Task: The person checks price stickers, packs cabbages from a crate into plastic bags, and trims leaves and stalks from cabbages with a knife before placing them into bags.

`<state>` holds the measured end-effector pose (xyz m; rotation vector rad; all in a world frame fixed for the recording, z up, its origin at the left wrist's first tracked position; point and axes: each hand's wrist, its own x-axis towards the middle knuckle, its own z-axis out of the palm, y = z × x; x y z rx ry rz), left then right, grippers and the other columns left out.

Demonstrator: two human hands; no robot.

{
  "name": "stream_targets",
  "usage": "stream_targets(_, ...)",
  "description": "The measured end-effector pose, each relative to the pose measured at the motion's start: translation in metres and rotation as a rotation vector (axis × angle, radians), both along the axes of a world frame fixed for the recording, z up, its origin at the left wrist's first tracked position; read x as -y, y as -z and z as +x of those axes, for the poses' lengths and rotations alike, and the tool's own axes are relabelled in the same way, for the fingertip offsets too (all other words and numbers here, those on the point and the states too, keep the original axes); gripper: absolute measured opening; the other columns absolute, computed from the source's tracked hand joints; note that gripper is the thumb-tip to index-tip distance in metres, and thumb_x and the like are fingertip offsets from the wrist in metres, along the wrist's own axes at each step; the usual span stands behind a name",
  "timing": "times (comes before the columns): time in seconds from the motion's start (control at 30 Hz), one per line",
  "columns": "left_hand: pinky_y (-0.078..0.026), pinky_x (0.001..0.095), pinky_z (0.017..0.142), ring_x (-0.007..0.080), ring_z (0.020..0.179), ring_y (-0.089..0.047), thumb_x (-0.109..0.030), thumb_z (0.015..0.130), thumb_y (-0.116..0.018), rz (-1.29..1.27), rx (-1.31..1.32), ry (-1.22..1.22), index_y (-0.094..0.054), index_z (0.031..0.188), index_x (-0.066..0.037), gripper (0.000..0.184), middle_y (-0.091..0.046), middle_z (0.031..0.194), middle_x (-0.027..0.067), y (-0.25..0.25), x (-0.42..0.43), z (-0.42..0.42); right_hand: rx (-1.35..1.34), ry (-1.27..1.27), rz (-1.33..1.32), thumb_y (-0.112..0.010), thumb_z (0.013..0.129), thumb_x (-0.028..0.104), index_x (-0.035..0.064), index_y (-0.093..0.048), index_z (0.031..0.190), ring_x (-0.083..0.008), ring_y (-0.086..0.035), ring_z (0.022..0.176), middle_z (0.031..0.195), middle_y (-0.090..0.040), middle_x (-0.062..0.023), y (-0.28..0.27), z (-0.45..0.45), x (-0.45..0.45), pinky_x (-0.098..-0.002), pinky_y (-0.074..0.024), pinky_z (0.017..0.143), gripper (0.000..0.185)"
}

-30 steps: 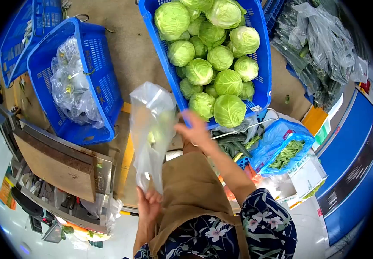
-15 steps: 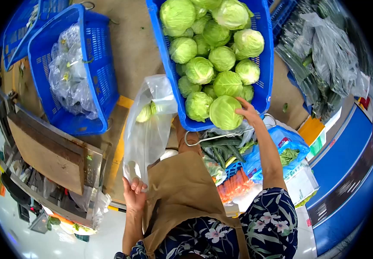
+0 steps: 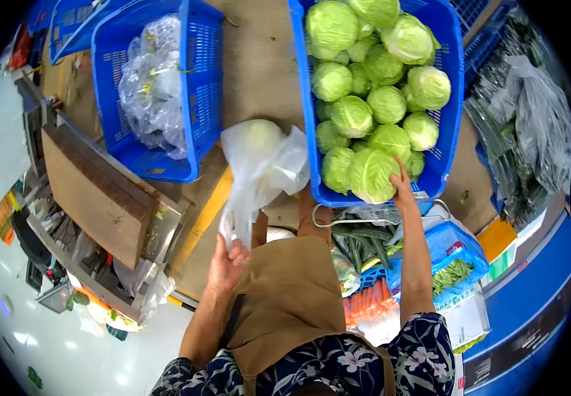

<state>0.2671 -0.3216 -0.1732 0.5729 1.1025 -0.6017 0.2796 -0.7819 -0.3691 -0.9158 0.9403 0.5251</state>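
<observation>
My left hand (image 3: 227, 264) is closed around the gathered end of a clear plastic bag (image 3: 246, 181). The bag stretches away from me, with a pale rounded shape (image 3: 262, 135) blurred inside its far end. On the right, my right hand (image 3: 403, 188) grips the side of a green cabbage (image 3: 372, 175), fingers against its right edge and thumb out of sight. That cabbage lies at the near end of a blue crate (image 3: 310, 132) heaped with several more cabbages (image 3: 386, 104).
Bagged produce (image 3: 157, 86) fills part of another blue crate (image 3: 203, 92) at left. A brown board (image 3: 97, 191) stands on a metal frame nearer me. Cucumbers (image 3: 361, 244), carrots (image 3: 370, 305) and a blue bag of greens (image 3: 454, 264) sit below the cabbage crate. Dark plastic-wrapped produce (image 3: 526, 132) lies at right.
The view has shifted, so the crates appear farther right. The bag has swung and bunched up, its contents now at the far end. The cabbage under my right hand has turned, showing a veined leaf.
</observation>
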Motion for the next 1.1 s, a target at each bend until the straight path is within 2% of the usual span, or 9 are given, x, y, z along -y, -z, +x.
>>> stream_targets(0.13,-0.033,0.0276,0.068,0.0087,0.053,-0.027,-0.057,0.094,-0.037,0.073,-0.001,0.056,-0.047,0.073,-0.012,0.051,-0.028,0.058,-0.0059,-0.012,0.023,0.029,0.077,0.182,0.069,-0.079,0.068,0.032,0.0111,-0.03,0.144,-0.0277,-0.051,0.119,0.135,-0.047,-0.0131,0.022,-0.032,-0.005,-0.0404,-0.0455,0.098,0.093)
stream_targets(0.27,-0.034,0.0282,0.067,0.007,0.053,-0.028,-0.054,0.096,-0.037,0.072,0.009,0.067,-0.05,0.107,-0.013,0.045,-0.031,0.061,-0.0058,-0.018,0.015,0.035,0.177,0.206,0.138,-0.085,0.06,0.04,0.0095,-0.031,0.144,-0.0282,-0.051,0.12,0.137,-0.046,-0.0127,0.024,-0.025,-0.026,-0.041,-0.0457,0.098,0.105)
stream_targets(0.4,-0.036,0.0289,0.067,0.007,0.054,-0.028,-0.057,0.095,-0.036,-0.012,0.118,0.154,-0.049,0.103,-0.016,0.044,-0.028,0.063,-0.0065,-0.007,0.005,0.032,0.173,-0.024,0.173,-0.089,0.047,0.042,0.0082,-0.035,0.142,-0.0237,-0.052,0.119,0.134,-0.049,-0.0096,-0.004,0.023,-0.08,-0.0379,-0.0441,0.1,0.114)
stream_targets(0.63,-0.03,0.0254,0.06,0.0057,0.052,-0.028,-0.062,0.09,-0.039,-0.076,-0.008,0.116,-0.046,0.079,-0.013,0.051,-0.029,0.062,-0.0072,-0.051,0.008,0.03,0.092,-0.302,0.668,-0.074,0.07,0.026,0.0099,-0.035,0.142,-0.0223,-0.049,0.12,0.133,-0.048,-0.0085,0.011,0.024,-0.236,-0.0353,-0.0422,0.1,0.084)
stream_targets(0.8,-0.03,0.0244,0.059,0.0053,0.053,-0.028,-0.064,0.087,-0.043,-0.246,0.035,0.118,-0.043,0.077,-0.014,0.051,-0.027,0.063,-0.0074,-0.062,-0.023,-0.003,-0.095,-0.608,0.026,-0.071,0.08,0.03,0.0061,-0.04,0.138,-0.0213,-0.052,0.114,0.134,-0.05,-0.012,0.005,0.004,-0.314,-0.0343,-0.0474,0.088,0.07)
stream_targets(0.9,-0.029,0.024,0.058,0.0053,0.052,-0.028,-0.059,0.088,-0.048,-0.121,0.054,0.159,-0.051,0.094,-0.013,0.047,-0.028,0.063,-0.0072,-0.076,-0.017,-0.004,0.286,-0.874,-0.071,-0.072,0.08,0.031,0.0021,-0.05,0.13,-0.0193,-0.059,0.103,0.12,-0.06,-0.014,-0.007,0.016,-0.289,-0.0328,-0.0495,0.081,0.061)
stream_targets(0.97,-0.029,0.0242,0.058,0.0054,0.053,-0.028,-0.056,0.089,-0.049,-0.102,0.027,0.055,-0.047,0.117,-0.019,0.046,-0.028,0.064,-0.0073,-0.056,-0.044,-0.019,0.336,-0.608,-0.271,-0.073,0.077,0.03,0.0016,-0.058,0.118,-0.0229,-0.062,0.093,0.103,-0.066,-0.0169,-0.019,0.033,-0.236,-0.0339,-0.0498,0.076,0.052)
stream_targets(1.03,-0.029,0.025,0.059,0.0054,0.052,-0.027,-0.053,0.091,-0.05,-0.048,0.031,0.015,-0.022,0.145,-0.035,0.064,-0.029,0.065,-0.0073,-0.044,-0.049,-0.011,0.082,-0.169,-0.894,-0.081,0.069,0.033,0.0005,-0.06,0.107,-0.0276,-0.062,0.084,0.093,-0.064,-0.0172,-0.021,0.054,-0.171,-0.0366,-0.0489,0.077,0.054)
stream_targets(1.1,-0.028,0.0253,0.06,0.0054,0.052,-0.026,-0.052,0.091,-0.051,0.057,0.087,0.159,-0.021,0.147,-0.032,0.066,-0.028,0.065,-0.0072,-0.046,-0.04,0.004,0.121,-0.365,-1.48,-0.085,0.057,0.05,0.0021,-0.048,0.128,-0.043,-0.046,0.115,0.125,-0.047,-0.0298,0.005,0.059,-0.082,-0.0479,-0.0389,0.096,0.093)
